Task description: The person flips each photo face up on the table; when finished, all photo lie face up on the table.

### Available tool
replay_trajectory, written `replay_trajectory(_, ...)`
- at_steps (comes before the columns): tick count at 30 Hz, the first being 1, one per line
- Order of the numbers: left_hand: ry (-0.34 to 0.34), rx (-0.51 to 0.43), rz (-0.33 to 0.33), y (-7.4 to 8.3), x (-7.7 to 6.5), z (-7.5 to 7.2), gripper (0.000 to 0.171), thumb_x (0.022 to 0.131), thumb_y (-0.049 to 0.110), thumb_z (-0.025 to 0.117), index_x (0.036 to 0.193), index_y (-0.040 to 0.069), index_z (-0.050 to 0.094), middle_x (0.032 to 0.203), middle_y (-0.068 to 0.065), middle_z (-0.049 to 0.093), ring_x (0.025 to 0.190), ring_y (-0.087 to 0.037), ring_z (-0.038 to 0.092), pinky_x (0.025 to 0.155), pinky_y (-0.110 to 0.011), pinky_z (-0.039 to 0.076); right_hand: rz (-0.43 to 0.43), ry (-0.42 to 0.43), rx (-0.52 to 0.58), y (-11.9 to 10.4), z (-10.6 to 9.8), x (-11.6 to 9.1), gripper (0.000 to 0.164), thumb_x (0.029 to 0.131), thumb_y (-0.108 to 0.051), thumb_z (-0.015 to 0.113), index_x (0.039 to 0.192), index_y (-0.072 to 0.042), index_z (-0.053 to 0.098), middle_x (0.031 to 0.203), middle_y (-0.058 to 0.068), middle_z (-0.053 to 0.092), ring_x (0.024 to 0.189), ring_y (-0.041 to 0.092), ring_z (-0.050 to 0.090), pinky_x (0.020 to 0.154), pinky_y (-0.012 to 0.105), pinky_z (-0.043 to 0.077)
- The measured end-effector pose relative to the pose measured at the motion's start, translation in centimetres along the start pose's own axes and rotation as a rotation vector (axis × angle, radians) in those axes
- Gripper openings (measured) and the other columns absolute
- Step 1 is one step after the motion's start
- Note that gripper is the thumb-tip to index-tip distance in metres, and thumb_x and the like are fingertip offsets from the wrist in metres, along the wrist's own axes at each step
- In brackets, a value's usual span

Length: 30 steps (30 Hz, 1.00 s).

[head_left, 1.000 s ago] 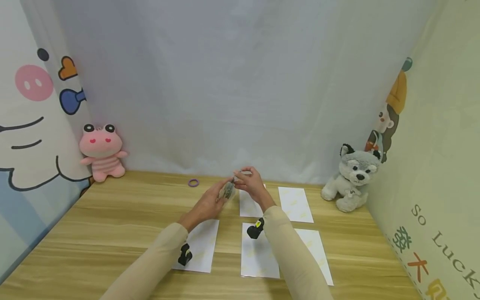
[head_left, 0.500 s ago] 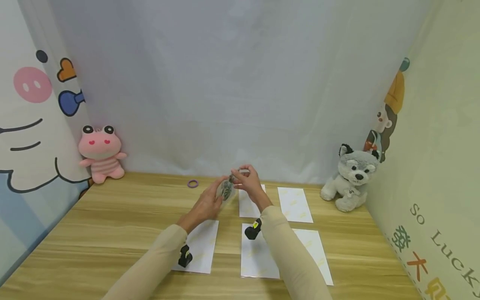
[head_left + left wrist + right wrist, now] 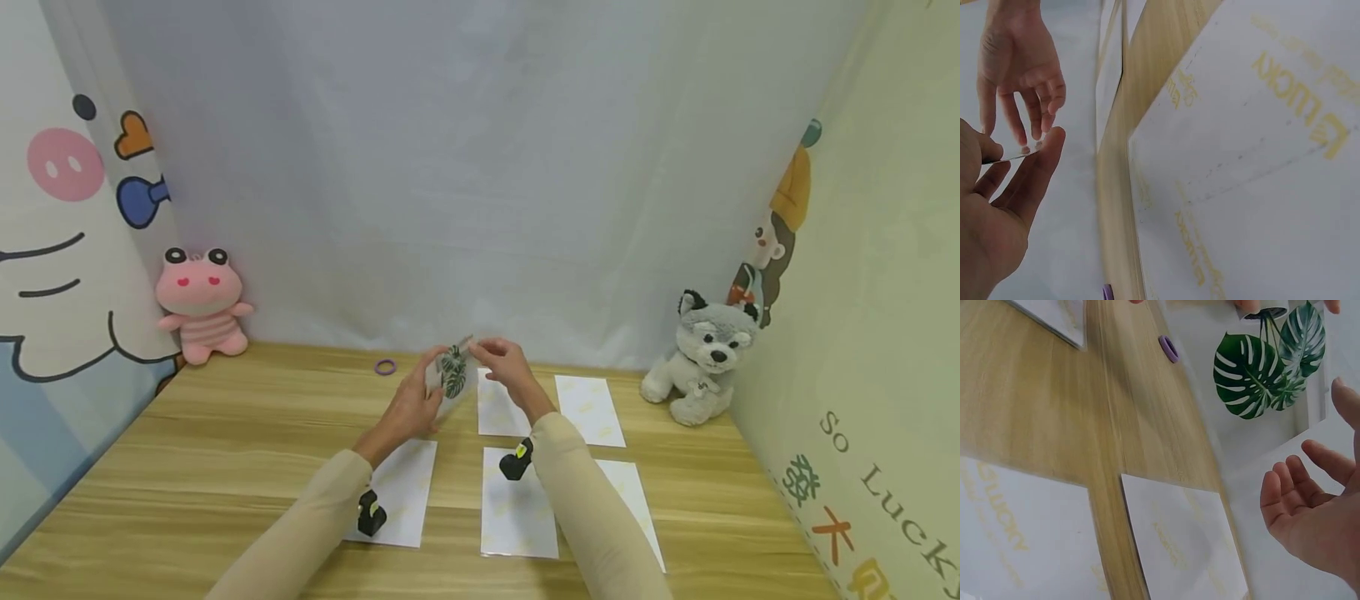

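Observation:
A photo print of monstera leaves (image 3: 454,374) is raised above the table, its picture upside down in the right wrist view. My left hand (image 3: 408,406) pinches it by one edge between thumb and fingers; in the left wrist view the print (image 3: 1016,156) shows almost edge-on. Beside the print's opposite edge is my right hand (image 3: 507,371). In the right wrist view that right hand (image 3: 1316,506) has its fingers spread and loosely bent, with nothing between them and the thumb close to the print's edge.
White sheets with yellow lettering lie on the wooden table, among them a front-middle sheet (image 3: 517,517) and a back-right sheet (image 3: 588,408). A purple ring (image 3: 386,367) lies near the back edge. A pink plush toy (image 3: 201,304) and a grey plush dog (image 3: 701,358) sit at the back corners.
The print has been turned so its leaf picture faces the head camera more fully. My right hand, earlier with its fingers at the print's upper edge, has shifted slightly right, away from it.

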State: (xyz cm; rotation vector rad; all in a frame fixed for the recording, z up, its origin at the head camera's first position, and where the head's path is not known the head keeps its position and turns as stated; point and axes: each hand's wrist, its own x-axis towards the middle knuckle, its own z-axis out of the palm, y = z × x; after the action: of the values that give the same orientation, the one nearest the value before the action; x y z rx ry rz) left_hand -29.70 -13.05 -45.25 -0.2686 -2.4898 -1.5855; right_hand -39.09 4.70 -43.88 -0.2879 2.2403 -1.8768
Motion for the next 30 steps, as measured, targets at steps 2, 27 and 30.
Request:
replay_trajectory(2, 0.009, -0.025, 0.01, 0.0, 0.0, 0.0, 0.072, 0.092, -0.009, 0.056, 0.149, 0.028, 0.033, 0.123, -0.037, 0.051, 0.083, -0.047, 0.067, 0.043, -0.038, 0.056, 0.007, 0.0, -0.015, 0.3, -0.1, -0.1, 0.048, 0.098, -0.032, 0.064, 0.132, 0.001, 0.059, 0.138, 0.02, 0.059, 0.131, 0.037, 0.054, 0.107, 0.055, 0.045)
replay_trajectory(27, 0.165, -0.457, -0.075, 0.0, 0.3, -0.5, 0.075, 0.091, -0.014, 0.053, 0.152, 0.02, 0.024, 0.13, -0.034, 0.049, 0.089, -0.034, 0.065, 0.048, -0.04, 0.058, 0.042, -0.119, 0.378, 2.0, 0.6, -1.6, 0.054, 0.095, 0.012, 0.05, 0.147, 0.005, 0.037, 0.08, 0.002, 0.064, 0.069, 0.01, 0.067, 0.069, 0.02, 0.057)
replay_trajectory(30, 0.182, -0.496, -0.09, 0.1, 0.3, -0.4, 0.076, 0.091, -0.015, 0.052, 0.152, 0.02, 0.024, 0.131, -0.033, 0.049, 0.089, -0.031, 0.064, 0.048, -0.038, 0.058, 0.039, -0.124, 0.423, 2.1, 1.0, -1.7, 0.059, 0.094, 0.014, 0.048, 0.15, 0.004, 0.033, 0.076, 0.001, 0.065, 0.068, 0.011, 0.067, 0.069, 0.02, 0.057)
